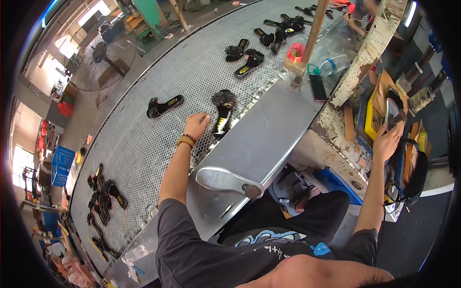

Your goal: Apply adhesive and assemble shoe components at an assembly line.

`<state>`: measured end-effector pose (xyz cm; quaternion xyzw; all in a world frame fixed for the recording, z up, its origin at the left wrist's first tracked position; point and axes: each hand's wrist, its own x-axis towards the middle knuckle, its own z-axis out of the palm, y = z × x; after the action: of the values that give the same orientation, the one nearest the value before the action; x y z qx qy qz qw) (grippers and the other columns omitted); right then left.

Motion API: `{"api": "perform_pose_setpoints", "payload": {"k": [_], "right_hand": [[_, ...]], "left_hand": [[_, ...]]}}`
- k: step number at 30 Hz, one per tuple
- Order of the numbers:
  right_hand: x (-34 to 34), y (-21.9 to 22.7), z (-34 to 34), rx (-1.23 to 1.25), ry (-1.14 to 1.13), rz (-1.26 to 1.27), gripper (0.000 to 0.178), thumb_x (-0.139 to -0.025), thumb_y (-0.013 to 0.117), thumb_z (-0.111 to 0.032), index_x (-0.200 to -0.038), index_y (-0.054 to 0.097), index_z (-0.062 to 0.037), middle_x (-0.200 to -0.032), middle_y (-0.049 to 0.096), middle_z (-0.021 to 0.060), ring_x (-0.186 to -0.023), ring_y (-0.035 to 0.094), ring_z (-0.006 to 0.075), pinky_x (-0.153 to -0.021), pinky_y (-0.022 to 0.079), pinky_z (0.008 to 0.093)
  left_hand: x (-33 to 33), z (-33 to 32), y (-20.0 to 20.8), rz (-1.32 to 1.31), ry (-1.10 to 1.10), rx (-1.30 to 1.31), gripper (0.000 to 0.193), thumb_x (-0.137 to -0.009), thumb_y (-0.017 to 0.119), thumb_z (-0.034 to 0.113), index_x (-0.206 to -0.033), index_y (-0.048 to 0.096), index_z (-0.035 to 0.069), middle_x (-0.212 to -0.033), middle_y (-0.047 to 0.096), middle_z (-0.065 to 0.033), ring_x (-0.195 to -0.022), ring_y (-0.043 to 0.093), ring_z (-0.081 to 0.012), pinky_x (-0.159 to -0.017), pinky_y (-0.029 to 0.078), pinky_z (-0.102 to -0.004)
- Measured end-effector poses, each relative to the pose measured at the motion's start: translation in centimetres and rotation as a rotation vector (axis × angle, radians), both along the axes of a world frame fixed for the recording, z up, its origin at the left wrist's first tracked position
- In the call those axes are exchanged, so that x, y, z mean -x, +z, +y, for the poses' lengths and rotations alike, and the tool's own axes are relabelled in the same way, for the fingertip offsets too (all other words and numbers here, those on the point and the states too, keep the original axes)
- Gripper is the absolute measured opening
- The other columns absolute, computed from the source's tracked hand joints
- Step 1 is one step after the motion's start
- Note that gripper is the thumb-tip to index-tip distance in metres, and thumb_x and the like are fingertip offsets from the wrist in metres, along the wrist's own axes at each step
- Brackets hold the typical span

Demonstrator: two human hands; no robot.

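Observation:
My left hand [197,126], a beaded bracelet at its wrist, is over the mesh conveyor belt with its fingers bunched and nothing visible in them. Just right of it, a black slide sandal [223,113] with a fluffy strap and pale lettering lies on the belt, apart from my fingers. A second black sandal [164,105] lies on its left. My right hand [388,141] reaches to the box at the right, its fingers around the lower end of a grey, shiny, rounded piece [394,110] whose kind I cannot make out.
More black sandals [249,63] lie farther up the belt, and a cluster [102,196] at lower left. On the metal ledge [269,125] are a flat metal arm [218,179], a phone [317,87], a plastic bottle [336,65] and a pink-rimmed container [296,52]. Another person [357,21] is at far right.

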<state>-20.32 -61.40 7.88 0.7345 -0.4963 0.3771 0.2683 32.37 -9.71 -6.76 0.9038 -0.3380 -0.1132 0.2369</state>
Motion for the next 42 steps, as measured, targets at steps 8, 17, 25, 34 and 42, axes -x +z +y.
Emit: {"api": "perform_pose_setpoints", "payload": {"k": [8,17,25,34,42], "right_hand": [[-0.4,0.8,1.1,-0.067,-0.04,0.015,0.053,-0.103,0.058,-0.036,-0.132,0.055,0.0077,-0.131,0.062,0.0287,-0.121,0.06,0.0444,-0.101,0.052,0.0486],[0.0,1.0,0.8,0.001,-0.028,0.01,0.054,-0.103,0.058,-0.037,-0.134,0.056,0.007,-0.133,0.063,0.0273,-0.121,0.061,0.0432,-0.101,0.051,0.0474],[-1.3,3.3,-1.7,-0.42,-0.049,-0.407,0.064,-0.09,0.068,-0.055,-0.123,0.06,-0.0004,-0.127,0.065,0.0237,-0.123,0.058,0.0456,-0.103,0.046,0.0549],[-1.2,1.5,-5.3,-0.093,0.031,-0.444,0.046,-0.085,0.072,-0.038,-0.111,0.068,0.0004,-0.103,0.064,0.0309,-0.103,0.061,0.0489,-0.095,0.048,0.056],[-0.8,1.9,-5.0,-0.027,0.143,-0.492,0.038,-0.082,0.075,-0.029,-0.105,0.072,0.0013,-0.104,0.064,0.0268,-0.103,0.06,0.045,-0.092,0.049,0.0534]], "left_hand": [[-7.2,2.1,0.9,-0.361,0.426,-0.203,0.125,-0.078,0.086,0.058,-0.168,0.007,0.024,-0.172,0.017,-0.0188,-0.157,0.013,-0.0443,-0.126,0.02,-0.0586],[-1.4,1.6,2.5,-0.245,0.399,-0.193,0.097,-0.088,0.075,0.053,-0.162,0.029,0.012,-0.153,0.046,-0.0208,-0.139,0.043,-0.0424,-0.112,0.041,-0.0526],[3.5,7.0,2.7,-0.223,0.553,-0.098,0.084,-0.09,0.075,0.045,-0.156,0.039,0.007,-0.156,0.042,-0.0238,-0.139,0.043,-0.0443,-0.111,0.042,-0.0534],[2.2,1.8,4.4,-0.118,0.512,-0.321,0.076,-0.098,0.057,0.054,-0.162,0.035,0.02,-0.17,0.027,-0.0117,-0.156,0.021,-0.04,-0.123,0.026,-0.0618],[7.0,6.1,3.9,-0.408,0.223,-0.211,0.038,-0.09,0.072,0.035,-0.11,0.065,0.004,-0.115,0.058,-0.0188,-0.112,0.057,-0.0399,-0.098,0.048,-0.0511]]}}
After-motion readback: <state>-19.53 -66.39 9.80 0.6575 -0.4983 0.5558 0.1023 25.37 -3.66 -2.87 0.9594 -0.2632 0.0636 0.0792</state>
